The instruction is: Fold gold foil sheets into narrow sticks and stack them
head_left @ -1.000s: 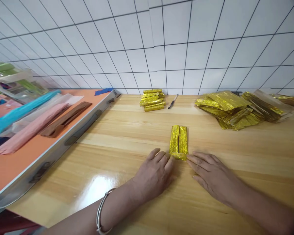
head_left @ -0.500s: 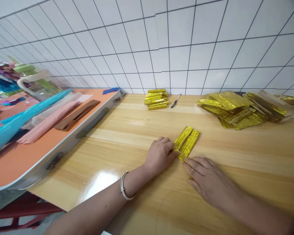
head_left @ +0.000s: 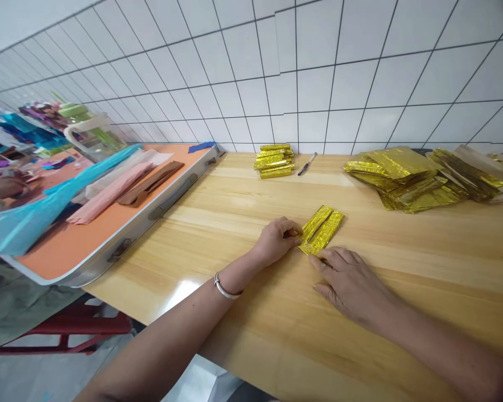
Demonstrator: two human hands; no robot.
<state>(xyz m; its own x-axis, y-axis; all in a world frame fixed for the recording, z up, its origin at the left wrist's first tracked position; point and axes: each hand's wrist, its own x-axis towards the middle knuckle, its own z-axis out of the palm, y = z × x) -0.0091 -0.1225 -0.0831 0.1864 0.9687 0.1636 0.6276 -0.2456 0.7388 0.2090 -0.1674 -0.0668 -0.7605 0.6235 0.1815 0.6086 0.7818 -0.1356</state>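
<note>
A shiny gold foil sheet (head_left: pixel 324 229) lies flat on the wooden table, its two long sides folded inward with a narrow gap between them. Fingers and thumb of my left hand (head_left: pixel 274 240) pinch its left edge near the lower corner. My right hand (head_left: pixel 347 279) rests at the near right corner, fingers stretched and index fingertip touching the foil. Its thumb is spread away from the fingers. Farther back, several folded gold foil strips (head_left: pixel 274 162) are stacked by the wall. To the right lies a loose pile of flat gold foil sheets (head_left: pixel 402 176).
A pen (head_left: pixel 307 164) lies beside the stacked strips. At left, an orange-topped table (head_left: pixel 84 251) carries blue, pink and brown crepe paper (head_left: pixel 151 184) and a green-lidded jug (head_left: pixel 94 131). Another person's hand (head_left: pixel 4 187) shows at the far left. A red stool (head_left: pixel 75 329) stands below.
The view has shifted, bringing another person's hand and more of the stool into sight. My left fingers have drawn to the foil's left edge; the right hand stays at its near corner.
</note>
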